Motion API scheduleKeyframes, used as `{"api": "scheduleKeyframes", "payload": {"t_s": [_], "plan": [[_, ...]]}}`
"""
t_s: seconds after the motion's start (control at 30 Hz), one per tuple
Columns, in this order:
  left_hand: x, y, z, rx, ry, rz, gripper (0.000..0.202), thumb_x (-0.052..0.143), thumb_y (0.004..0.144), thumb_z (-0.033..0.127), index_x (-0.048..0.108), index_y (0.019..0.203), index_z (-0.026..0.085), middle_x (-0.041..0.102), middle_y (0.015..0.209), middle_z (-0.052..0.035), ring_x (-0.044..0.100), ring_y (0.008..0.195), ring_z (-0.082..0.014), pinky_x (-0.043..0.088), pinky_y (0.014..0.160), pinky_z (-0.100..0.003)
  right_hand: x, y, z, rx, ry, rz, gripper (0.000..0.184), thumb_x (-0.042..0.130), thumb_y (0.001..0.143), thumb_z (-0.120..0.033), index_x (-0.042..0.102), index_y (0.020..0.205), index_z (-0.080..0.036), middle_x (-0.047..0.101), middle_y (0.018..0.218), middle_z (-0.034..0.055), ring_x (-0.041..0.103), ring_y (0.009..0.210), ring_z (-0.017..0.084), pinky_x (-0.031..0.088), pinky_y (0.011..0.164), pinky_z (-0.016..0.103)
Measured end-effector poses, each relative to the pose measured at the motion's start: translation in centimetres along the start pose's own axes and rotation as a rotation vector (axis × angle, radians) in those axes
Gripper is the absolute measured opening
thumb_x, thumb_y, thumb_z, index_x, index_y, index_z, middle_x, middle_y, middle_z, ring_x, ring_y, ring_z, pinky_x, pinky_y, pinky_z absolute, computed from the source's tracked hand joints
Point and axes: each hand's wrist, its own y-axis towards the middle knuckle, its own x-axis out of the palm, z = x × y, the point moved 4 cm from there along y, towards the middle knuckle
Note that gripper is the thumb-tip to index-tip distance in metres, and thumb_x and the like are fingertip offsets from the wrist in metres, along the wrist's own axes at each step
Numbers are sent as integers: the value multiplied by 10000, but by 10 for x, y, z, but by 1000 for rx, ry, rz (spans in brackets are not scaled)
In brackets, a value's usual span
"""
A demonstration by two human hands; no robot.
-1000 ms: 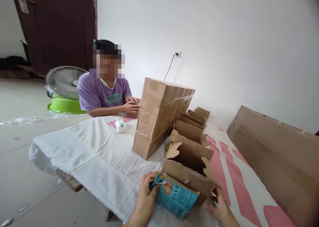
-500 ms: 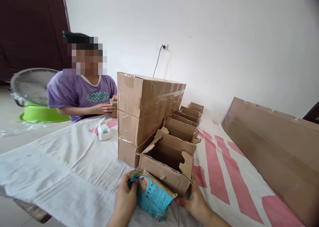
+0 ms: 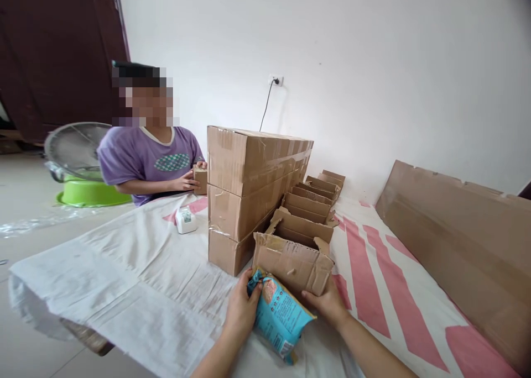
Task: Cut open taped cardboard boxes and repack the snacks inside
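My left hand [image 3: 243, 306] grips a blue printed snack packet [image 3: 281, 316] by its upper left end, thumb across the front. The packet tilts down to the right, in front of the nearest open cardboard box [image 3: 286, 256]. At that box's lower right corner, my right hand [image 3: 327, 300] is closed on the cardboard, thumb on the front face. The box's front edge stands raised, hiding much of its inside. Its torn top flaps stick up at the sides.
Taped cartons [image 3: 228, 212] stacked three high stand left of a row of open boxes [image 3: 311, 201]. A co-worker in a purple shirt [image 3: 153, 157] holds a small box [image 3: 200, 180]. A white device [image 3: 185, 221] sits on the cloth [image 3: 166, 278]. A large cardboard sheet [image 3: 452, 229] leans at right.
The nearest box's front has tipped up, so less of its inside shows. Both hands and the packet appear further right as the view shifts.
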Motion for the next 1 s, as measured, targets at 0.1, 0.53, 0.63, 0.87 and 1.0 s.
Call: {"api": "scheduleKeyframes", "payload": {"t_s": [0.1,0.53,0.63,0.87,1.0], "plan": [[1,1,2,3,-8,-4,395,537,742,367,596,1087,185,689,1070,-99,621,1038,-299,450,954,-483,0,-2,-9,1,-10,-31,738,785,625,-427,517,1269,-186,652,1201,149,594,1143,312,484,970,475],[-22,-8,23,-39,210,21,252,577,753,413,698,857,219,533,601,4,561,620,-219,394,586,-304,-16,-142,-3,256,-74,-35,581,617,767,-391,482,1304,-217,594,1279,148,613,1115,278,525,886,407],[-18,-13,24,-14,211,16,307,568,764,411,670,936,179,547,629,-1,570,629,-216,412,596,-305,-14,-157,-30,92,-203,-61,480,615,763,-305,552,1229,-209,613,1237,132,582,1143,286,474,968,442],[-14,-35,24,64,237,-20,515,547,768,333,479,1224,104,587,896,-76,606,894,-258,489,812,-406,-8,-150,-80,-34,-391,-168,207,640,751,-241,663,957,-223,666,1056,84,574,1036,282,466,913,431],[-17,-48,24,113,208,-33,538,563,759,323,446,1248,131,583,983,-95,596,990,-275,473,900,-451,-9,-149,-82,-34,-406,-160,163,630,769,-249,662,925,-218,670,1043,79,572,1030,276,458,911,422]]}}
